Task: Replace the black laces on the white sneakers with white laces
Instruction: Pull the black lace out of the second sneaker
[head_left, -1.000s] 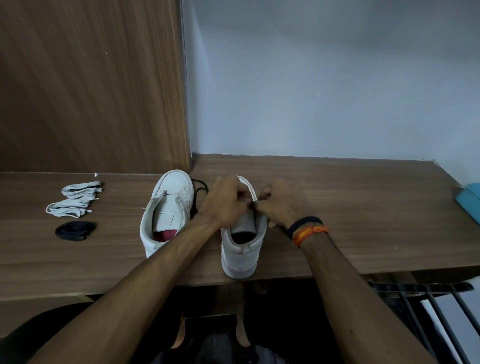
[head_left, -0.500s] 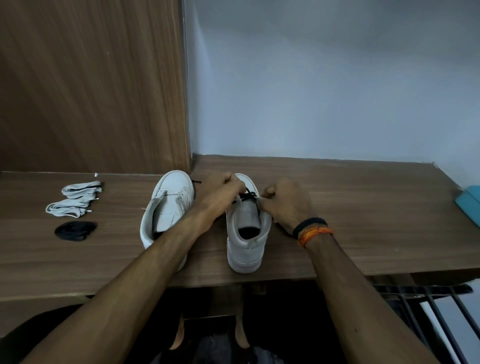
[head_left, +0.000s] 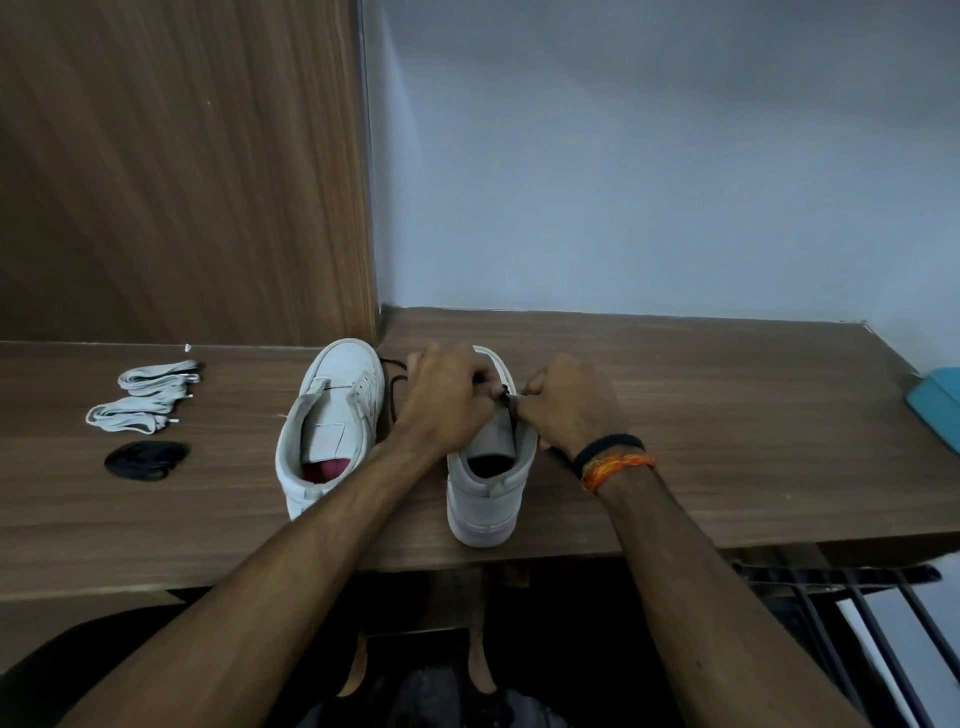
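Both forearms come in from the bottom edge, angling toward each other over the right sneaker (head_left: 485, 483), which sits heel-first at the desk's (head_left: 727, 467) near edge. Left hand (head_left: 449, 397) and right hand (head_left: 566, 410) sit knuckles-up, fingers curled tight, pinching the black lace (head_left: 505, 391) right above the tongue. Black and orange bands (head_left: 613, 460) on the right wrist. Left sneaker (head_left: 332, 421) is just beside it, unlaced. More black lace trails between the shoes. Far left: a black lace bundle (head_left: 147, 460), then two white lace bundles (head_left: 143, 402) behind it.
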